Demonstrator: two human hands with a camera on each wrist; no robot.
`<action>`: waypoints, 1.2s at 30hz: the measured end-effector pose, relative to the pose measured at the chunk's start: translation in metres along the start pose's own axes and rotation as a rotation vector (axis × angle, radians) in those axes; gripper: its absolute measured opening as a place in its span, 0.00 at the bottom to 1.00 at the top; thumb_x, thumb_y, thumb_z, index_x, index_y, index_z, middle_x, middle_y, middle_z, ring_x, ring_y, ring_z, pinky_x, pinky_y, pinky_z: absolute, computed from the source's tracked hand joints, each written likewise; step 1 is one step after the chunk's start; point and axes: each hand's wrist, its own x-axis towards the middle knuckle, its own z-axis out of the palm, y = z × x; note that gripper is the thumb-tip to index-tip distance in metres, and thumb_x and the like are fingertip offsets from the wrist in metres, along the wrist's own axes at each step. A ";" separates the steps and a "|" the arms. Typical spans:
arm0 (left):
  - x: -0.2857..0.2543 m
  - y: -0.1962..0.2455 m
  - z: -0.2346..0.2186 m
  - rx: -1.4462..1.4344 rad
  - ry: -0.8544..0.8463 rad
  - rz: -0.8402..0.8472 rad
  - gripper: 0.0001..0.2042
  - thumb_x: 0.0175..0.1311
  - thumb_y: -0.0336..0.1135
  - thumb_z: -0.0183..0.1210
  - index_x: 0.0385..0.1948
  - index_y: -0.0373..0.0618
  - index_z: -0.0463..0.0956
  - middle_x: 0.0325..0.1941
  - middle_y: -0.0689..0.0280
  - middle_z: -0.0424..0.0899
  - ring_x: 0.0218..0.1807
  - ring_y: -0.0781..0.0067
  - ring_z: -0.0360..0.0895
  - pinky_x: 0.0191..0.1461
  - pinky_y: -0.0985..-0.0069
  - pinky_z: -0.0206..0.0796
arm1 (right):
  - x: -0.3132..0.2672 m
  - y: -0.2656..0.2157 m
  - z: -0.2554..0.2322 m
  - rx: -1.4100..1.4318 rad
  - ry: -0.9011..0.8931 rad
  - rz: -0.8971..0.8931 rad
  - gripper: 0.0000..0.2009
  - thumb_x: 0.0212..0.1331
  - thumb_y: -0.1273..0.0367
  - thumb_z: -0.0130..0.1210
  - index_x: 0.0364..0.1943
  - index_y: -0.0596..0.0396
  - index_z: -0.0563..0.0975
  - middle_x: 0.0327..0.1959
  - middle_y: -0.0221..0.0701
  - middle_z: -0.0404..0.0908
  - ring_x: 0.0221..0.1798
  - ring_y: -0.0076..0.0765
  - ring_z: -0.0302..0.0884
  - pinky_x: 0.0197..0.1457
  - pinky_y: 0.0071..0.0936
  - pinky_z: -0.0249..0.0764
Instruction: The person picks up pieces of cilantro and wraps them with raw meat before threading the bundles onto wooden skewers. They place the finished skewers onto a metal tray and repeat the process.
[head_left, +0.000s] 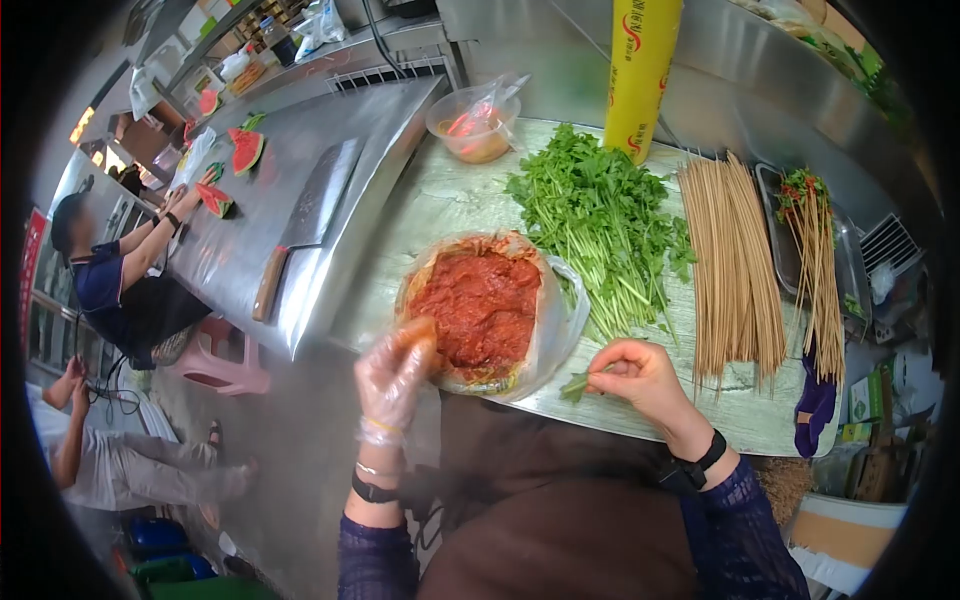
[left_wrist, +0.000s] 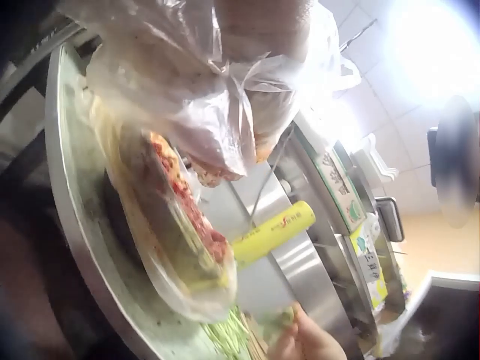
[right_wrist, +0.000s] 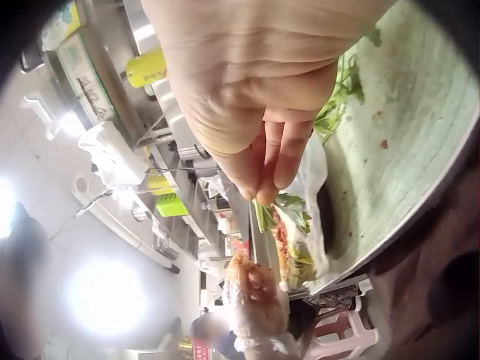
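My left hand (head_left: 385,375), in a clear plastic glove with an orange-stained tip, is at the near left rim of the bag-lined bowl (head_left: 575,300). Thick red marinated food (head_left: 475,305) fills that bowl. The glove hides my left fingers in the left wrist view; I cannot tell whether they hold anything. With thumb and fingertips, my right hand (head_left: 645,380) pinches a small sprig of cilantro (right_wrist: 264,215) just right of the bowl. Behind that hand lies a big pile of cilantro (head_left: 600,210), leaves toward the back and stems toward me.
Bare wooden skewers (head_left: 730,270) lie right of the pile, beside a metal tray (head_left: 845,250) with filled skewers (head_left: 805,205). A yellow roll (head_left: 640,80) and a plastic bowl (head_left: 475,125) stand behind. A cleaver (head_left: 325,195) and watermelon (head_left: 245,150) lie on the left steel table, where a person (head_left: 110,260) sits.
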 end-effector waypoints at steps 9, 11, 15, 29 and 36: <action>0.085 -0.014 -0.007 0.903 -0.333 0.620 0.07 0.49 0.26 0.62 0.31 0.45 0.80 0.30 0.59 0.80 0.34 0.61 0.77 0.38 0.71 0.69 | -0.005 0.035 -0.009 0.079 0.057 0.005 0.06 0.51 0.80 0.59 0.33 0.61 0.76 0.33 0.29 0.78 0.37 0.22 0.78 0.42 0.17 0.73; 0.095 -0.028 -0.004 1.001 -0.429 0.545 0.05 0.50 0.29 0.60 0.29 0.43 0.79 0.29 0.58 0.80 0.33 0.58 0.77 0.35 0.68 0.69 | -0.005 0.037 -0.010 0.072 0.052 0.016 0.06 0.51 0.80 0.59 0.33 0.61 0.76 0.33 0.29 0.78 0.36 0.21 0.78 0.41 0.17 0.73; 0.104 -0.035 0.006 1.330 -0.430 0.529 0.05 0.52 0.32 0.57 0.27 0.41 0.76 0.28 0.55 0.79 0.30 0.53 0.76 0.33 0.65 0.68 | -0.004 0.034 -0.011 0.049 0.037 0.039 0.06 0.51 0.79 0.59 0.33 0.61 0.76 0.33 0.28 0.78 0.35 0.20 0.78 0.41 0.16 0.73; 0.069 -0.019 0.001 -0.111 -0.223 -0.123 0.09 0.62 0.27 0.53 0.42 0.35 0.74 0.25 0.68 0.75 0.18 0.85 0.64 0.21 0.87 0.58 | -0.004 0.038 -0.012 0.020 0.034 0.027 0.06 0.52 0.78 0.60 0.33 0.60 0.76 0.32 0.27 0.78 0.35 0.20 0.78 0.39 0.15 0.73; 0.042 -0.031 0.022 -0.506 -0.189 -0.194 0.14 0.62 0.27 0.53 0.49 0.34 0.69 0.32 0.62 0.77 0.28 0.69 0.76 0.35 0.72 0.72 | -0.005 0.037 -0.011 -0.001 0.022 0.026 0.06 0.53 0.77 0.60 0.34 0.60 0.76 0.33 0.27 0.79 0.35 0.20 0.78 0.39 0.15 0.73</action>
